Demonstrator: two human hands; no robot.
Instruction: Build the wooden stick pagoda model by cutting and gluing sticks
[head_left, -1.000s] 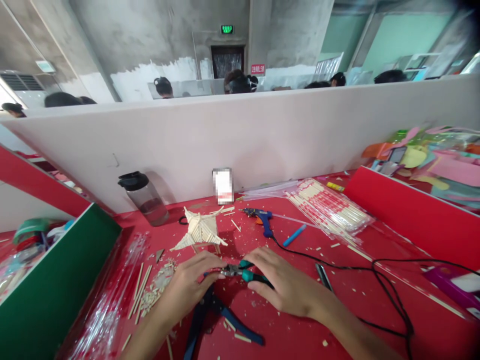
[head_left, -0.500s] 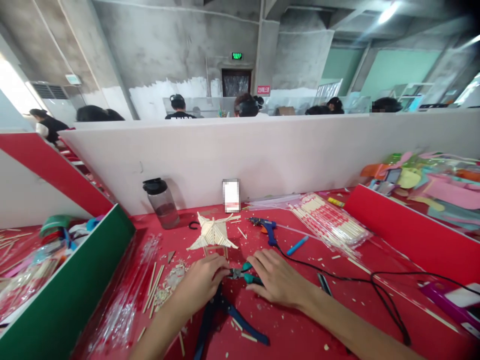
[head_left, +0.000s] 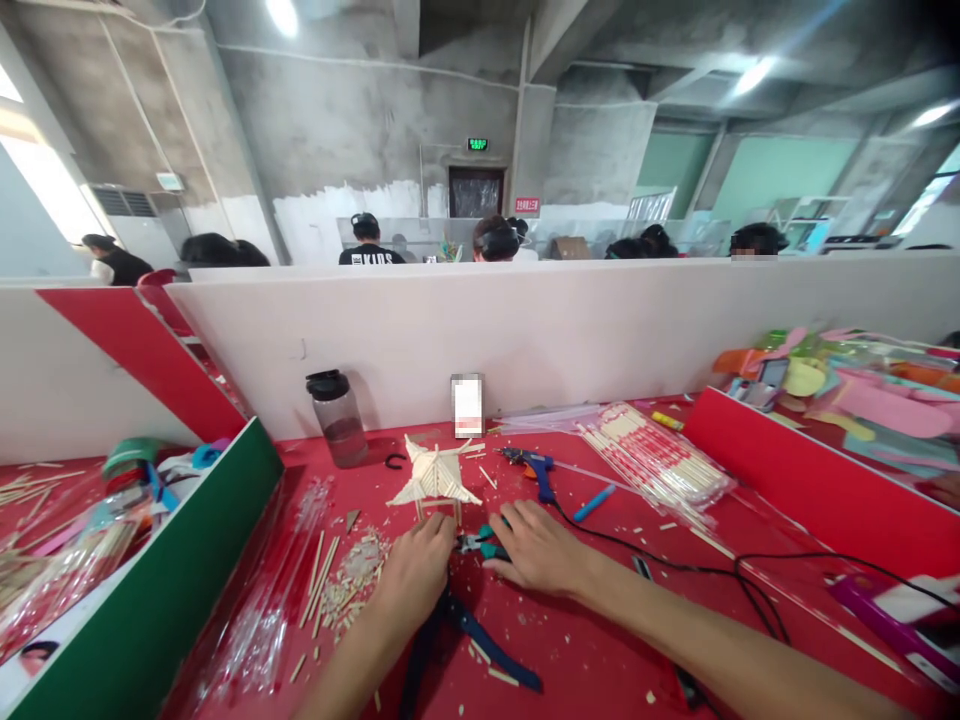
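Observation:
My left hand rests on the red table, its fingers curled toward the metal jaws of small teal-handled cutters. My right hand lies over the teal handles, fingers closed around them. What the left fingertips pinch at the jaws is too small to make out. Blue-handled pliers lie under my left wrist. Just beyond my hands stands a small roof-shaped model of wooden sticks.
A blue glue gun with a black cord, a blue marker, packs of sticks, a water bottle and wood scraps lie about. A green divider stands left, a red divider right. Several people sit beyond the white partition.
The camera has tilted upward, so the hands and table sit lower and smaller in view. Both hands stay together at the teal cutters.

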